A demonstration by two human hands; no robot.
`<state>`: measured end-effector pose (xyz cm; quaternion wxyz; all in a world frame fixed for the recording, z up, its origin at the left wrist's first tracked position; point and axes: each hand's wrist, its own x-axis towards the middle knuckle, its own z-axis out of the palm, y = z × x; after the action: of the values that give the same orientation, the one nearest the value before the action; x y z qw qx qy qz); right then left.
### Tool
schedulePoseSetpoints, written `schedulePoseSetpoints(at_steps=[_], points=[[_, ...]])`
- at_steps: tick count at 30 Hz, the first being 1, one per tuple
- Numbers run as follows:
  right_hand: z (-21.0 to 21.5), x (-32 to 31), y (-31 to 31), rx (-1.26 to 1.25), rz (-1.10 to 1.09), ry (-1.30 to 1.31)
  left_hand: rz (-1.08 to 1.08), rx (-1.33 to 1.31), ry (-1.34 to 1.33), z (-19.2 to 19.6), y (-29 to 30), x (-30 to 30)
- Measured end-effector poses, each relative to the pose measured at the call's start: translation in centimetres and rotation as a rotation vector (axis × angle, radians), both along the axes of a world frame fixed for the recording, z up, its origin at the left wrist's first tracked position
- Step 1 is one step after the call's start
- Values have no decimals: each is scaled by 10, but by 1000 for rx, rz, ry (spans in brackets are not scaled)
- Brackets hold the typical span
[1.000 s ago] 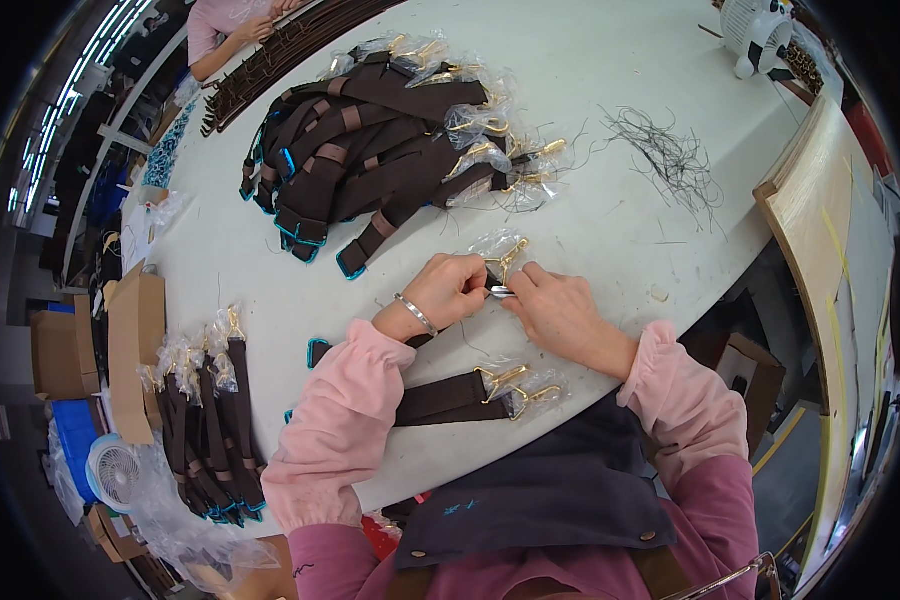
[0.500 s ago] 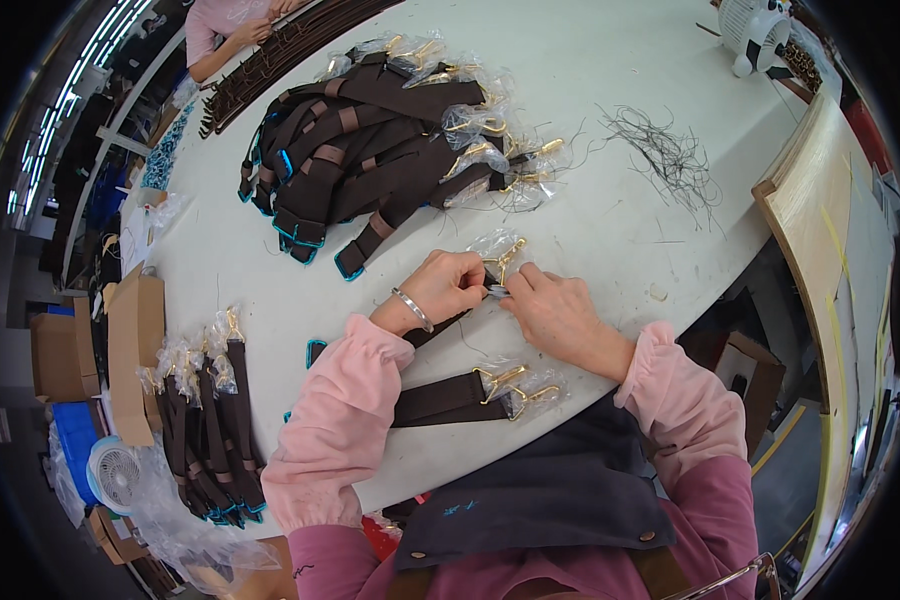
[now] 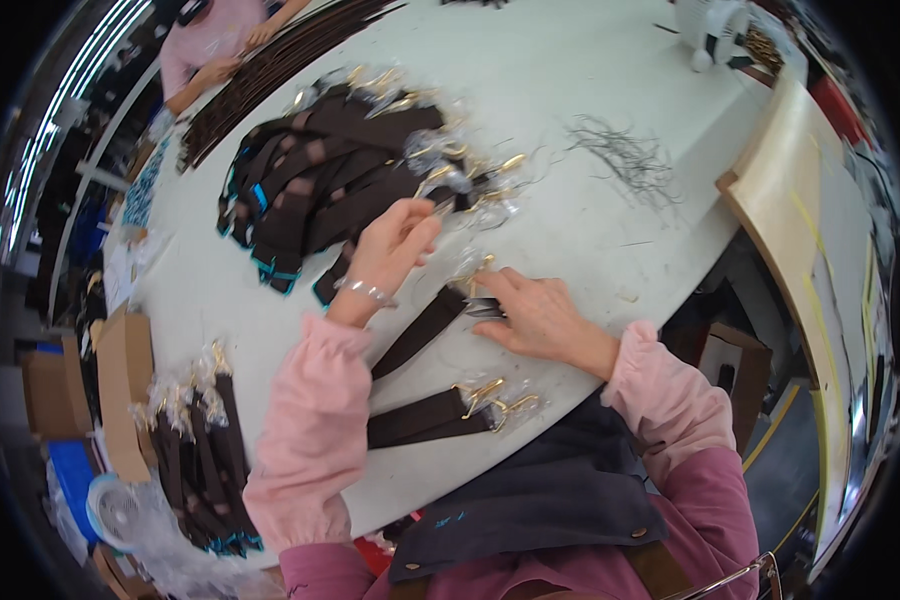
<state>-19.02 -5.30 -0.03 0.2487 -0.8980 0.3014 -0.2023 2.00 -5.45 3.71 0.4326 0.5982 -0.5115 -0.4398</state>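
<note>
My right hand (image 3: 540,315) is closed around small metal thread snips (image 3: 484,308), whose blades point left. They lie beside the hook end of a dark brown strap (image 3: 420,332) on the table. That strap's gold hook (image 3: 480,266) is wrapped in clear plastic and sits by my right fingertips. Raised off the strap, my left hand (image 3: 395,245) has its fingers pinched together near the edge of a big pile of similar straps (image 3: 320,170); whatever it pinches is too small to make out. Closer to me lie more brown straps (image 3: 430,420) with gold hooks in plastic.
A tangle of cut dark threads (image 3: 625,160) lies on the white table (image 3: 570,60). More straps (image 3: 205,460) hang at the left edge, near cardboard (image 3: 125,390) and a fan (image 3: 115,505). Across the table, another person (image 3: 210,50) handles long brown strips. A wooden board (image 3: 780,190) stands right.
My left hand has left the hook end and moved up and left toward the pile. My right hand stays by the strap, and its snips now show more fully. The view has shifted slightly.
</note>
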Motion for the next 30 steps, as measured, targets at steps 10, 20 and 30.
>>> schedulePoseSetpoints(at_steps=[10,20,30], points=[[-29,4,-32,-138,44,17,-414,-193,-1127,-26,80,-11],[3,4,-44,269,-2,91,-170,92,-306,-36,62,31],[-10,2,-29,64,-27,57,-73,-224,-1004,-69,71,6]])
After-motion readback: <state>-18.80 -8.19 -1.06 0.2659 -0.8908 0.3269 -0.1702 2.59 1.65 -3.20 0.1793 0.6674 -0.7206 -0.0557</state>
